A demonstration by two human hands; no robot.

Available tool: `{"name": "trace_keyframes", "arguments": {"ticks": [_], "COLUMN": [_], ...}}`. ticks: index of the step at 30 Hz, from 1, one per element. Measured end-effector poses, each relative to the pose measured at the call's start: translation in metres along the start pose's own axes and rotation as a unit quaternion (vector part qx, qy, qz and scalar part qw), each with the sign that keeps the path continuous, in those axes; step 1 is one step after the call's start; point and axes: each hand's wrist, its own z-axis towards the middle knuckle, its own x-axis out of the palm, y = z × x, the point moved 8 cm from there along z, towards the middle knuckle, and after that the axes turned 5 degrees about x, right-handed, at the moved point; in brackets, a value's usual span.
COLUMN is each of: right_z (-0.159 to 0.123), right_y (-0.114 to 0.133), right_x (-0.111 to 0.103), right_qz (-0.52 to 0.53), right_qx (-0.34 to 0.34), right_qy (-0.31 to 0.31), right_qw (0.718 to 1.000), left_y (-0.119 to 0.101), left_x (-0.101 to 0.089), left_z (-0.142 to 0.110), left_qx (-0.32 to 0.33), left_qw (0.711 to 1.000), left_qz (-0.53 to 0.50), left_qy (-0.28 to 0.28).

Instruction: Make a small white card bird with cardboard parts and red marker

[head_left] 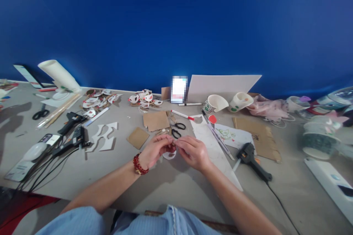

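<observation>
Close together over the table's middle, my left hand point(157, 150) and my right hand point(193, 152) meet at the fingertips. Both are closed in a pinch around something small, mostly hidden by the fingers. A red beaded bracelet point(137, 164) circles my left wrist. Just under the fingers lies a white paper cutout point(169, 155) with a dark patch, partly covered. Scissors point(176, 133) with black handles rest right beyond my fingertips. Cardboard pieces point(156, 120) and a smaller brown square point(138, 138) are to the left of them.
A glue gun point(252, 161) with its cord lies at right, two more glue guns point(72, 140) at left. White sheet paper point(211, 147), markers point(182, 115), paper cups point(215, 103) and a phone point(179, 90) stand or lie behind. Finished-looking paper cutouts point(145, 98) are piled near the blue wall.
</observation>
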Motion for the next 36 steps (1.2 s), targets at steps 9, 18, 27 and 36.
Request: {"name": "trace_keyframes", "arguments": {"ticks": [9, 18, 27, 36], "right_z": [0.000, -0.002, -0.007, -0.009], "right_y": [-0.008, -0.021, -0.044, -0.048], "right_x": [-0.006, -0.004, 0.014, 0.023], "right_qz": [0.062, 0.130, 0.244, 0.309], "right_qx": [0.022, 0.112, 0.265, 0.297], "right_qy": [-0.041, -0.044, 0.023, 0.061], "right_qw": [0.997, 0.984, 0.933, 0.901], "left_y": [0.002, 0.000, -0.024, -0.039], "left_x": [-0.003, -0.007, 0.004, 0.020], "left_z": [0.000, 0.001, -0.005, -0.022], "left_qx": [-0.003, 0.029, 0.174, 0.304], "left_qw": [0.999, 0.993, 0.920, 0.808], "left_qz": [0.032, 0.118, 0.351, 0.503], "left_qy": [0.000, -0.012, 0.011, 0.039]}}
